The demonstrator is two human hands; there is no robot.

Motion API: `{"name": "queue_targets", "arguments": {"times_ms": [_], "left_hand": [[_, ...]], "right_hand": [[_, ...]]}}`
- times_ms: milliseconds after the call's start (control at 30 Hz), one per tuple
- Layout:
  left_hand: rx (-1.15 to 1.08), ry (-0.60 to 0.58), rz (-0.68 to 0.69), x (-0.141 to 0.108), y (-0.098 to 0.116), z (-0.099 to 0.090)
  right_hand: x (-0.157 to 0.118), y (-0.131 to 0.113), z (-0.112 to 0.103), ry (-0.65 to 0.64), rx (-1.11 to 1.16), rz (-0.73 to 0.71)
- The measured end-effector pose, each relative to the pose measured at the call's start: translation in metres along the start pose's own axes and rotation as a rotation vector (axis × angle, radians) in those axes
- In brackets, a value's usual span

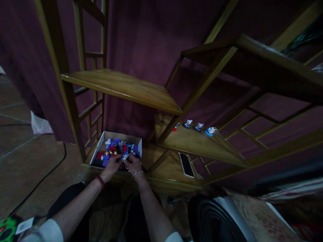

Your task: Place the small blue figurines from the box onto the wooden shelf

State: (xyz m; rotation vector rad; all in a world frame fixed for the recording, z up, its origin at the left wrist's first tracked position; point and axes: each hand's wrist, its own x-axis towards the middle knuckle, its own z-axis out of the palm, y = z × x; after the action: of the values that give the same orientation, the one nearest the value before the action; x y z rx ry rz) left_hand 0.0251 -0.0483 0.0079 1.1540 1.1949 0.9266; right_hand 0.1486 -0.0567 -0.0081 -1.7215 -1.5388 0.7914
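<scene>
A shallow white cardboard box [101, 138] stands on the low wooden shelf. It is filled with a jumble of small toy figurines [112, 147] in purple, blue, red and black. My left hand [112, 167], with a red bead bracelet at the wrist, reaches over the box's front edge, its fingers closed. Close beside it, my right hand [134, 165] wears a silver bangle and is closed too. A small purple-and-white figurine [125, 156] is between the fingertips of both hands. The fingers partly cover it, and fine detail is dim.
Several figurines on round bases [199, 127] stand on the raised shelf to the right. A phone [187, 165] lies on the lower shelf. A wooden shelf board [121, 84] overhangs the box. A black round stool-like object [214, 218] is at lower right; a cable [47, 179] crosses the floor.
</scene>
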Motion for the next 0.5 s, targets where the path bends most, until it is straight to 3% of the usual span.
{"name": "queue_targets", "arguments": {"times_ms": [267,500], "left_hand": [[-0.001,-0.097,0.028,-0.034,0.031,0.009],[-0.226,-0.109,0.020,-0.053,0.041,0.020]], "right_hand": [[-0.029,-0.031,-0.032,-0.012,0.190,0.053],[-0.046,-0.041,-0.052,0.006,0.214,0.001]]}}
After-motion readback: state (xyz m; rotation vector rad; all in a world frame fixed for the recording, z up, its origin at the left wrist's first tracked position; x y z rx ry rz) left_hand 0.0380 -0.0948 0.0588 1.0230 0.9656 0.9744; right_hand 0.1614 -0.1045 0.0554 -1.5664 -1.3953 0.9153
